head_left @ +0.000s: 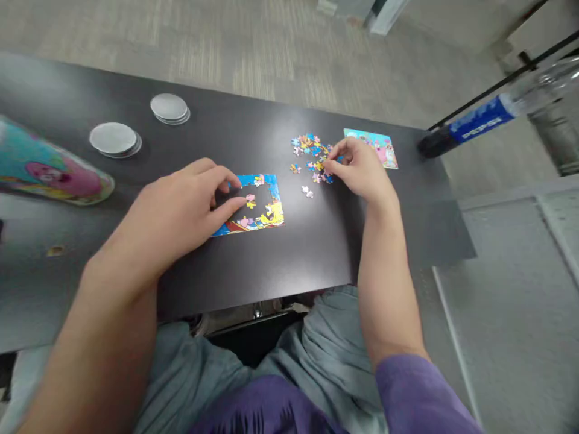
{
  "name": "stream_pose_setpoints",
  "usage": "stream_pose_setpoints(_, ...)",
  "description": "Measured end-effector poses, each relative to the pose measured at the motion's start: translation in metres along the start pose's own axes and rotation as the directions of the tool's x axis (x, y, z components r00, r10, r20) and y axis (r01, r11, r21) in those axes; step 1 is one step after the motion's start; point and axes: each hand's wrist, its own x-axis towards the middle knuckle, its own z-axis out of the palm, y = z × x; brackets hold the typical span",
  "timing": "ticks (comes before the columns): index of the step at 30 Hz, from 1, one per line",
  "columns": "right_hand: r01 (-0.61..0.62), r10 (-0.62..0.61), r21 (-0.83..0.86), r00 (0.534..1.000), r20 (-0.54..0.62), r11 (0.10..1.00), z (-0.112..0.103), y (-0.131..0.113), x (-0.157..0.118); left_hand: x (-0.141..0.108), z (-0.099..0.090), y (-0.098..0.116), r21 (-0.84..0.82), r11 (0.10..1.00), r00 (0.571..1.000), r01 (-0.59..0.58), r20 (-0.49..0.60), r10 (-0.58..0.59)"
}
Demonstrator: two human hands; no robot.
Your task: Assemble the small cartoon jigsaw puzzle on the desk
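Observation:
A partly assembled jigsaw puzzle [274, 204] lies on the dark table, its blue and yellow border joined around a bare middle. My left hand [185, 199] rests over its left side, thumb and index finger apart, hiding that edge. Inside the border, by the thumb tip, lies a pink and yellow puzzle piece [250, 201]. To the right, my right hand [357, 166] reaches into a pile of loose puzzle pieces [312, 144], thumb and index finger pinched together; what is between them is too small to tell. One pale puzzle piece [307, 191] sits apart, nearer me.
Behind my right hand is a colourful picture card [384, 147]. A Pepsi bottle [479, 123] stands at the table's right end. On the left are two small stacks of white discs [113, 137] and a colourful printed cylinder [54, 166]. The table's near edge runs above my lap.

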Motion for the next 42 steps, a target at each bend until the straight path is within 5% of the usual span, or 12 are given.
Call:
stream_pose_setpoints(6, 0.065, -0.065, 0.254, 0.998, -0.006, 0.965, 0.007, -0.012, 0.002, 0.003, -0.001, 0.004, 0.007, 1.000, 1.000, -0.013, 0.021, 0.013)
stream_pose_setpoints(10, 0.126, -0.146, 0.379, 0.989, 0.023, 0.917, 0.011, -0.043, -0.012, 0.001, -0.005, 0.007, -0.007, 1.000, 1.000, -0.002, 0.029, 0.002)
stream_pose_setpoints(18, -0.017, -0.193, 0.512, 0.915, 0.355, 0.859, 0.028, -0.117, -0.042, -0.002, -0.010, 0.014, -0.001, 1.000, 0.999, -0.016, 0.031, 0.016)
stream_pose_setpoints(27, -0.041, -0.218, 0.477, 0.852, 0.475, 0.878, 0.053, -0.098, -0.033, 0.000, 0.001, 0.005, -0.007, 0.988, 0.988, -0.154, 0.028, 0.154)
stream_pose_setpoints(42, -0.159, -0.137, 0.468, 0.833, 0.537, 0.869, 0.048, -0.101, -0.037, 0.000, -0.006, 0.011, 0.016, 0.997, 0.996, -0.082, 0.024, 0.082)
